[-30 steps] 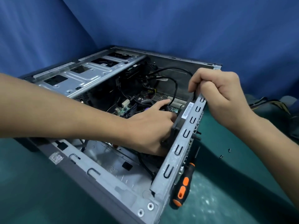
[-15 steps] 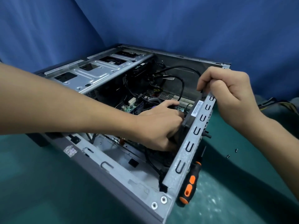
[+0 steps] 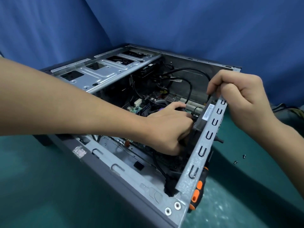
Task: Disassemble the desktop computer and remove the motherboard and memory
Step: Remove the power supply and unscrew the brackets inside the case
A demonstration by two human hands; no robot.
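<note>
An open grey desktop case (image 3: pixel 125 171) lies on its side on a green mat. Deep inside I see part of the green motherboard (image 3: pixel 137 108) under black cables (image 3: pixel 189 86), with white slots (image 3: pixel 191 103) beside it. My left hand (image 3: pixel 171 127) reaches into the case and grips a black fan-like part (image 3: pixel 196 127) mounted against the rear panel. My right hand (image 3: pixel 236 97) curls over the top edge of that slotted rear panel (image 3: pixel 205 145). No memory stick shows clearly.
An orange-and-black screwdriver (image 3: pixel 198 190) leans outside the rear panel near the case's front corner. Two small screws (image 3: pixel 240 159) lie on the green mat (image 3: pixel 49 186) to the right. A silver drive cage (image 3: pixel 102 73) covers the case's far left. Blue cloth hangs behind.
My view has shifted slightly, so the case sits a little further right in frame. Both hands keep their holds; the left hand's fingers have shifted a little on the black part.
</note>
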